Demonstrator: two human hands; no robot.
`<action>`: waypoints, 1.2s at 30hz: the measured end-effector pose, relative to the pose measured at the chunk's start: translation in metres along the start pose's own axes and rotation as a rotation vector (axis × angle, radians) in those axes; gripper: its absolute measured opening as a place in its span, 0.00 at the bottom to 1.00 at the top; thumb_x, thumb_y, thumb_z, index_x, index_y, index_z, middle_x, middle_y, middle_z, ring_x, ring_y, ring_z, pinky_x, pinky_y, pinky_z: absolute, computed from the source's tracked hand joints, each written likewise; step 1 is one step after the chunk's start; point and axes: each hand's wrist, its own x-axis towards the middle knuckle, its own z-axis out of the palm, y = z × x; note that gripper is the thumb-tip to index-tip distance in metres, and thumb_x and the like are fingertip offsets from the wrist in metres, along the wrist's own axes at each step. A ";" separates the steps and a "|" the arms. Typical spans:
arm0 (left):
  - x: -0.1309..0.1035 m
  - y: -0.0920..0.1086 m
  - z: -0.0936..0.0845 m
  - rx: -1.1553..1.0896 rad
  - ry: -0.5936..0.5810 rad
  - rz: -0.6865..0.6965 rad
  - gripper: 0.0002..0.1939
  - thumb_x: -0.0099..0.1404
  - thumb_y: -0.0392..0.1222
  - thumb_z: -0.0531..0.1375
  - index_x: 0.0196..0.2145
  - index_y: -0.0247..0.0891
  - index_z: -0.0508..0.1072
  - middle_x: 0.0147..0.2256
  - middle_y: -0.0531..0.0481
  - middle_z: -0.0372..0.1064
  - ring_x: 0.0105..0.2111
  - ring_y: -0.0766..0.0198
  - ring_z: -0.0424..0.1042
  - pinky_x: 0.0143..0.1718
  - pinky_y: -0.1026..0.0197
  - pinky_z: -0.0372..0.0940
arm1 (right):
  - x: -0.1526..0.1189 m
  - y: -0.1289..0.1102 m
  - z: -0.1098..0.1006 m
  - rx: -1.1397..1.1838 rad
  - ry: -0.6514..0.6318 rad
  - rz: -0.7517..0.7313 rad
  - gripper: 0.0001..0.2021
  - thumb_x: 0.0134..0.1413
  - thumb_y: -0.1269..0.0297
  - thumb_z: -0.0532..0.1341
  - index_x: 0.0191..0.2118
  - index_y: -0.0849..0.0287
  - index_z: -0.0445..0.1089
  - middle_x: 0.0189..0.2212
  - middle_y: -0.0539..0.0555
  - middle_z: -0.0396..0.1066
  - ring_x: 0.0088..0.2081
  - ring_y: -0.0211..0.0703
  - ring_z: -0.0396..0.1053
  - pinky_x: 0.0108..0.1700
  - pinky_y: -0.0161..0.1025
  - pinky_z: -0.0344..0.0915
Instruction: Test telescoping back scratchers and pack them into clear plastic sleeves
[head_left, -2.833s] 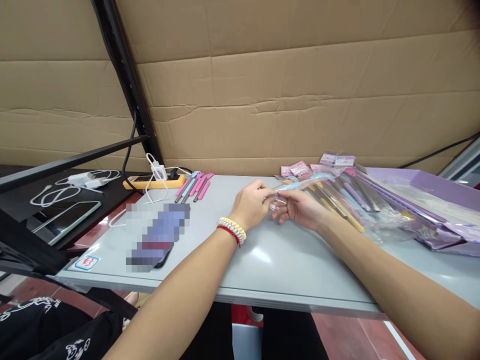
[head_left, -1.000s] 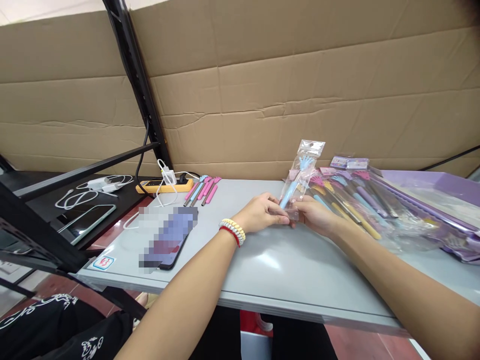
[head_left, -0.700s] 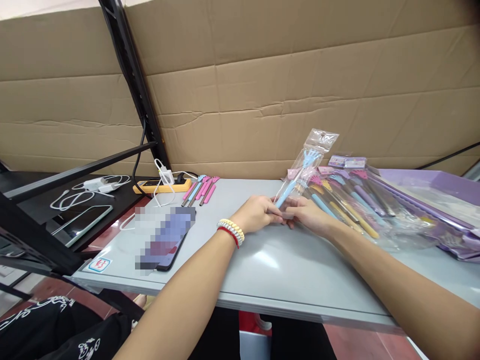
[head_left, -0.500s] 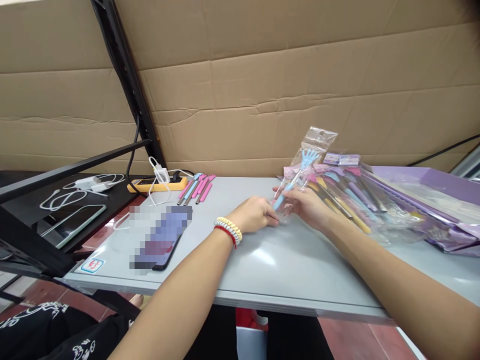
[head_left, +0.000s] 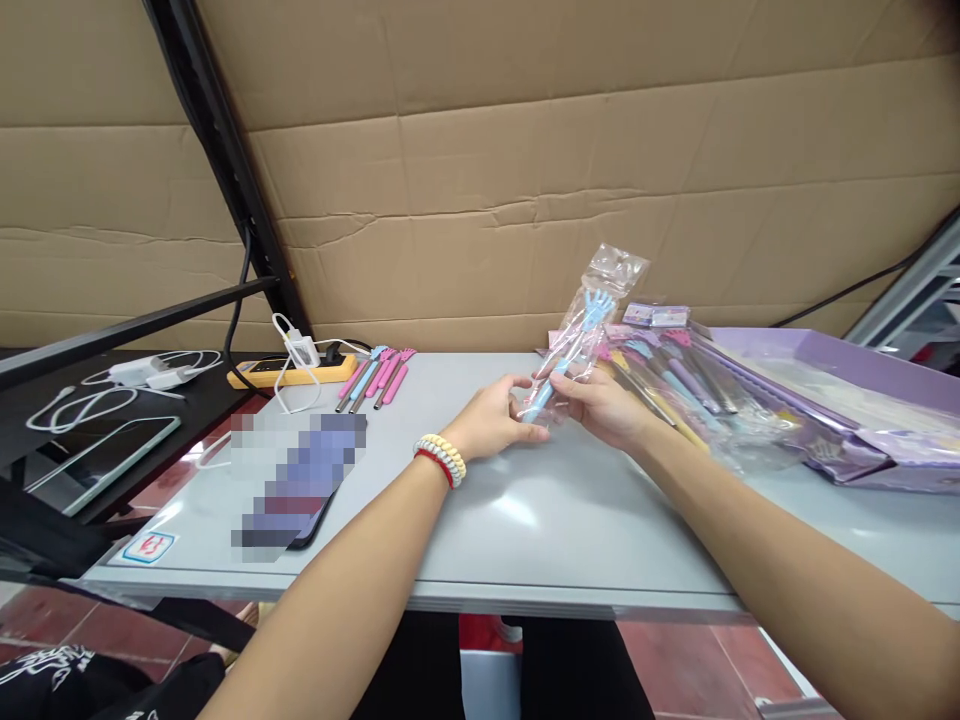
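A light blue hand-shaped back scratcher (head_left: 598, 308) lies inside a clear plastic bag (head_left: 615, 268), tilted with its head up and to the right. My right hand (head_left: 600, 402) is closed on its blue handle through the bag. At the bag's lower end, my left hand (head_left: 499, 415) has thumb and fingers apart around the handle's end; whether it touches the bag is unclear. Right of my hands lie several bagged back scratchers (head_left: 694, 385) in yellow, blue, purple and pink. Several unbagged pink and blue ones (head_left: 379, 375) rest at the table's back left.
A purple box (head_left: 840, 425) stands at the right of the grey table (head_left: 570, 540). On the left are a phone (head_left: 307, 480), a yellow power strip (head_left: 300, 372) with white cables, and a black metal post (head_left: 217, 130). Cardboard (head_left: 465, 180) rises behind. A person's black clothing shows at lower left.
My left hand's fingers have opened from their curled hold at the bag's lower end. The bagged scratcher has shifted slightly left and more of its handle shows. The camera view has moved a little.
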 end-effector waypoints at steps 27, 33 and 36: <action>0.002 -0.006 -0.010 0.624 0.369 -0.079 0.17 0.65 0.53 0.51 0.28 0.39 0.68 0.26 0.49 0.69 0.28 0.61 0.67 0.27 0.61 0.52 | 0.013 0.024 -0.021 -1.416 0.074 -0.107 0.21 0.55 0.54 0.56 0.51 0.58 0.71 0.53 0.62 0.66 0.55 0.59 0.58 0.54 0.51 0.54; 0.003 -0.006 -0.010 0.616 0.351 -0.018 0.13 0.65 0.49 0.53 0.29 0.38 0.70 0.28 0.49 0.69 0.28 0.61 0.66 0.28 0.61 0.53 | 0.015 0.026 -0.022 -1.402 0.039 -0.106 0.20 0.53 0.54 0.57 0.48 0.60 0.72 0.49 0.63 0.68 0.51 0.58 0.61 0.51 0.49 0.56; 0.003 -0.006 -0.010 0.624 0.324 -0.050 0.13 0.65 0.48 0.53 0.30 0.38 0.71 0.27 0.48 0.70 0.28 0.60 0.67 0.28 0.61 0.55 | 0.014 0.022 -0.021 -1.358 0.113 -0.135 0.16 0.47 0.58 0.61 0.42 0.61 0.71 0.41 0.61 0.71 0.46 0.54 0.64 0.46 0.46 0.59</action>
